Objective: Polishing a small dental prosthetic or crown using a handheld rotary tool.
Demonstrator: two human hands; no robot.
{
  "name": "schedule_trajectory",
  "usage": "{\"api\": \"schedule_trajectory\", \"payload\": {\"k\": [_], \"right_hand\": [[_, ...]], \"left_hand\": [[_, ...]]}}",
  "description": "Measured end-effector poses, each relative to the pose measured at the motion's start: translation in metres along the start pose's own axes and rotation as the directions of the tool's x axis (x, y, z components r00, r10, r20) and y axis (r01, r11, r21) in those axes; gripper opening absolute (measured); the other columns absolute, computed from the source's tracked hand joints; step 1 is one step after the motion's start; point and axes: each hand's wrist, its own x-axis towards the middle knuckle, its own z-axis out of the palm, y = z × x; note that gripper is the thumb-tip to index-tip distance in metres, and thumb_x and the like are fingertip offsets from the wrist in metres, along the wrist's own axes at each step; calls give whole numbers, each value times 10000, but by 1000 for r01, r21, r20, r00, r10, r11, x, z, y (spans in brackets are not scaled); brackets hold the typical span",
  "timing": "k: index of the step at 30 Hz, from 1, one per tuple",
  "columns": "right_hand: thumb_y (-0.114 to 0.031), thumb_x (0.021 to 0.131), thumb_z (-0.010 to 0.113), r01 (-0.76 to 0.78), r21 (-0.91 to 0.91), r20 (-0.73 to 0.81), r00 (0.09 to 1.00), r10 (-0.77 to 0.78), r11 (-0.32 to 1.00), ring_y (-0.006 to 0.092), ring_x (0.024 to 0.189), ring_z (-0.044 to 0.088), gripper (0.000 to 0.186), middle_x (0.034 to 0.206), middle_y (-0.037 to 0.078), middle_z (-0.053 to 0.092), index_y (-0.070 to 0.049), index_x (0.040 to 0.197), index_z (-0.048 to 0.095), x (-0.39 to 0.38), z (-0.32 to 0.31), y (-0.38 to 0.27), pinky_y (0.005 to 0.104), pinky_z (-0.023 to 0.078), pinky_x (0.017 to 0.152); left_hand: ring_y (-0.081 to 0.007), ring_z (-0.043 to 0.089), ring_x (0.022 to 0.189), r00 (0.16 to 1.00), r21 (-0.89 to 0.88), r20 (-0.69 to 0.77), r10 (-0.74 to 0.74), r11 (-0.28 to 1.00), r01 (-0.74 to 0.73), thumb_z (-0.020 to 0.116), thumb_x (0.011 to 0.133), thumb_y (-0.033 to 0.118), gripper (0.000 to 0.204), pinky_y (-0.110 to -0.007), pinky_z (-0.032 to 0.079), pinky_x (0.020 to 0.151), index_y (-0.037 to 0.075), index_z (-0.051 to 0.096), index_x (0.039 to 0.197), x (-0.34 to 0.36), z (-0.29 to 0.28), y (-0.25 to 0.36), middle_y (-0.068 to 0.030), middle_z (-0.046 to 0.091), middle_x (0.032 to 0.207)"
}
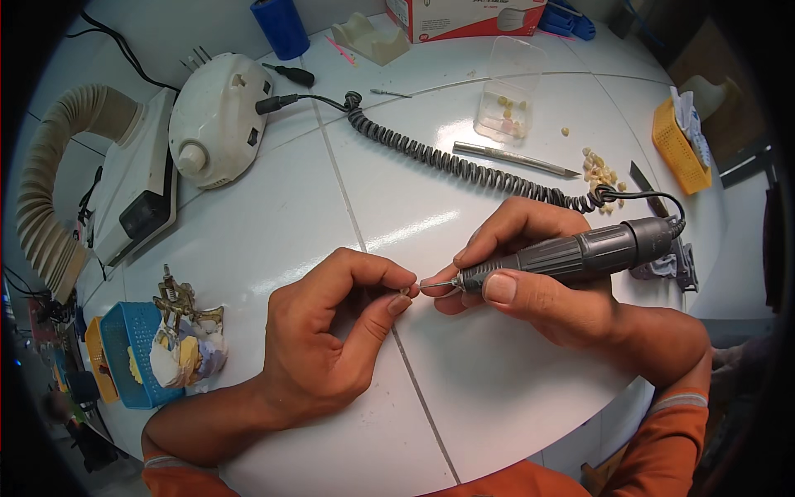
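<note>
My left hand (pixel 319 335) is closed in a pinch, thumb and index fingertip pressed on a tiny pale piece (pixel 405 291) that looks like an artificial tooth; the fingers mostly hide it. Wrapped in my right hand (pixel 571 319) is a dark grey rotary handpiece (pixel 571 255), lying almost level with its nose toward the left. Its thin bur (pixel 439 285) reaches to the pale piece; whether they touch, I cannot tell. A coiled black cord (pixel 447 161) runs from the handpiece's rear to a white control unit (pixel 217 124) at the far left.
Beyond my right hand lie loose artificial teeth (pixel 603 174), a craft knife (pixel 513 158), a dark blade (pixel 646 186) and an open clear box (pixel 499 124). A dental cast on an articulator (pixel 189 348) and a blue basket (pixel 128 340) stand left, below a ribbed hose (pixel 41 199).
</note>
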Motion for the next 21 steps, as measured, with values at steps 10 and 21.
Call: {"api": "schedule_trajectory", "payload": {"k": [10, 21], "right_hand": [[-171, 988, 743, 80, 11, -18, 997, -80, 997, 164, 950, 766, 327, 1001, 168, 795, 80, 1180, 660, 0, -1, 10, 286, 590, 828], [-192, 975, 759, 75, -28, -23, 997, -76, 997, 139, 915, 749, 332, 995, 148, 797, 65, 1168, 676, 0, -1, 10, 274, 572, 791]], "left_hand": [[-115, 731, 816, 988, -54, -134, 78, 995, -86, 696, 998, -67, 95, -235, 559, 723, -36, 673, 1084, 1, 8, -6, -88, 767, 928], [-99, 698, 775, 989, -37, -125, 83, 995, -88, 709, 980, -75, 114, -237, 537, 692, -37, 669, 1080, 1, 7, -7, -84, 752, 909]]}}
